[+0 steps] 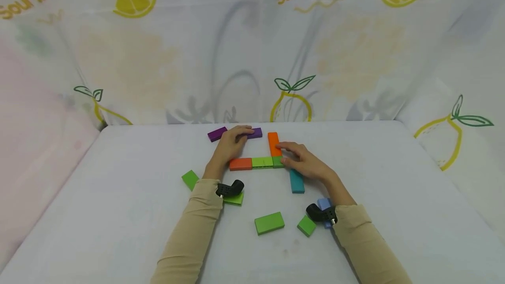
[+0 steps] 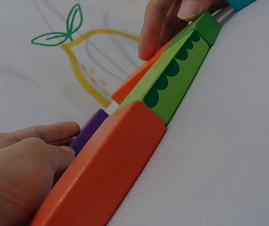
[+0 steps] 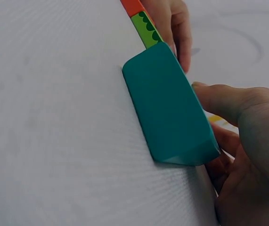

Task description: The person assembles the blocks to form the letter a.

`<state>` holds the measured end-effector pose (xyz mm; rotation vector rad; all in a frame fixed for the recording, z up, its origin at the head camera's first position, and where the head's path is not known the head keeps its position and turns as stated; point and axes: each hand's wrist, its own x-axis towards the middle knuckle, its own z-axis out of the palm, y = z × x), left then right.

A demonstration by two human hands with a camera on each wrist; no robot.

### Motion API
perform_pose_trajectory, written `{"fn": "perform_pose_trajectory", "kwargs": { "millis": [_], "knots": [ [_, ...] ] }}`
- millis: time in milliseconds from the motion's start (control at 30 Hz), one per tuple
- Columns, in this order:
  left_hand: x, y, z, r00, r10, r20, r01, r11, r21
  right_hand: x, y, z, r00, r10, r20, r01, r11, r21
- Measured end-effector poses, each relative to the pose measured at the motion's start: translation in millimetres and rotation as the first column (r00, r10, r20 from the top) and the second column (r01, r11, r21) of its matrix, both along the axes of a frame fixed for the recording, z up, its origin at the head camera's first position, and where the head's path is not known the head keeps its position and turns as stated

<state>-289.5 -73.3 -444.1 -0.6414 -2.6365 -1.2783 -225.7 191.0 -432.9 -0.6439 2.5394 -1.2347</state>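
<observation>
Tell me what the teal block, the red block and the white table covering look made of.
Teal block: probably painted wood, satin; even colour and softly rounded edges, though plastic is possible.
Red block: likely the same, smooth, with a faint sheen along one edge.
White table covering: apparently woven fabric, matte; fine ribbing shows in the wrist views.

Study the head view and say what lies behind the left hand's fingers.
The right end of a purple block shows past the left hand. Its left end is covered by the hand, so how far it extends there cannot be seen.
</observation>
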Motion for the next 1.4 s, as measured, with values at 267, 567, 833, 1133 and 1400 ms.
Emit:
{"fn": "perform_pose_trajectory", "kwargs": {
  "millis": [267, 567, 833, 1133, 1400],
  "knots": [
    [0.1, 0.7, 0.6, 1.000, 0.009, -0.018, -0.009, 1.000, 0.013, 0.6, -0.5, -0.6, 1.000, -0.009, -0.003, 0.009, 1.000, 0.002],
    [0.3, 1.1, -0.6, 1.000, -0.013, -0.024, 0.013, 1.000, 0.022, 0.3, -0.7, 0.5, 1.000, -0.006, 0.001, 0.006, 1.000, -0.008],
    [-0.5, 0.7, -0.3, 1.000, -0.025, -0.004, 0.025, 0.999, 0.029, 2.0, -1.0, 2.5, 1.000, -0.003, 0.004, 0.003, 1.000, -0.009],
    [-3.0, -0.1, 3.0, 0.999, -0.023, 0.044, 0.022, 0.999, 0.024, -0.9, -2.2, 2.6, 1.000, -0.014, 0.006, 0.014, 1.000, -0.007],
    [-0.9, 1.1, 2.8, 0.998, -0.052, 0.033, 0.052, 0.999, -0.004, 0.0, -2.4, 2.0, 1.000, -0.009, 0.006, 0.009, 1.000, -0.008]
  ]
}}
